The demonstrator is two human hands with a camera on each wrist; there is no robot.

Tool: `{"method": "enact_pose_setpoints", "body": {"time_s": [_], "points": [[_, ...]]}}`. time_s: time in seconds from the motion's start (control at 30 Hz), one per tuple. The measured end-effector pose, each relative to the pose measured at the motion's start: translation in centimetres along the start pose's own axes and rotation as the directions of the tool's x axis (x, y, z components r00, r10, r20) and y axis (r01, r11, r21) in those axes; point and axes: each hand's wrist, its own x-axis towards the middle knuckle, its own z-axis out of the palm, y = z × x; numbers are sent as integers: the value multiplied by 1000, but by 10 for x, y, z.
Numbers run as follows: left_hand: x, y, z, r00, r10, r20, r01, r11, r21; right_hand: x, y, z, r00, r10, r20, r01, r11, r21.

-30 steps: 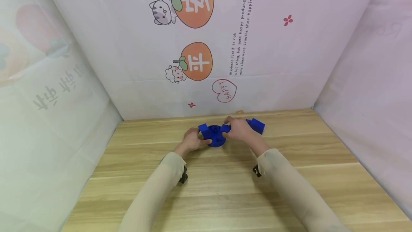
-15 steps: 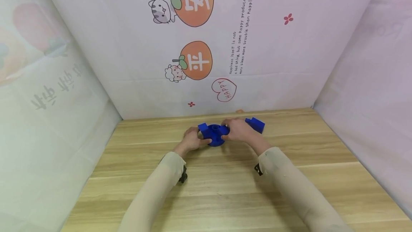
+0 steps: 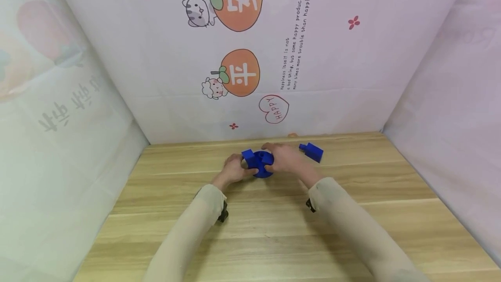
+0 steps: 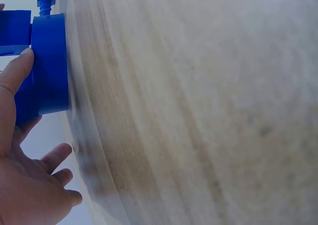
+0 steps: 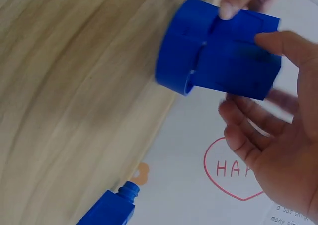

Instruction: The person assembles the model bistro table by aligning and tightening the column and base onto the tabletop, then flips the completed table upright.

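Note:
A round blue base point(image 3: 263, 173) rests on the wooden table near the back wall, with a central socket and upright blue blocks at its rim. My left hand point(image 3: 234, 169) grips its left side, beside the left block point(image 3: 248, 156); in the left wrist view the thumb point(image 4: 19, 68) presses the base while the other fingers spread. At the right side, my right hand point(image 3: 287, 159) pinches a second blue block point(image 5: 233, 68) between thumb and fingertips. That block stands at the base's rim, its lower end hidden inside.
A loose blue bottle-shaped piece point(image 3: 313, 152) with a ridged neck lies on the table point(image 3: 266, 229), right of my right hand. Printed white cloth point(image 3: 328, 77) walls in the back and both sides. Each wrist carries a small black device.
My right hand has moved slightly left and brought its block from the base's right edge onto the base. The bottle-shaped piece now shows fully. The left hand keeps its place.

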Motion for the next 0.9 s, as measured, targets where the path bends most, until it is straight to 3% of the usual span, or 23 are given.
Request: {"method": "enact_pose_setpoints", "body": {"time_s": [0.2, 0.53, 0.77, 0.9], "points": [[0, 1, -1, 1000, 1, -6, -1, 1000, 8, 1, -1, -1, 998, -55, -12, 55, 998, -4], [-1, 0, 1, 1000, -15, 5, 15, 1000, -4, 5, 2, -3, 999, -30, 14, 30, 999, 31], [-2, 1, 0, 1000, -12, 12, 12, 1000, -11, 7, 3, 3, 997, 69, 20, -70, 997, 28], [0, 0, 0, 1000, -15, 15, 15, 1000, 0, 6, 2, 3, 998, 55, 13, -55, 998, 26]]}}
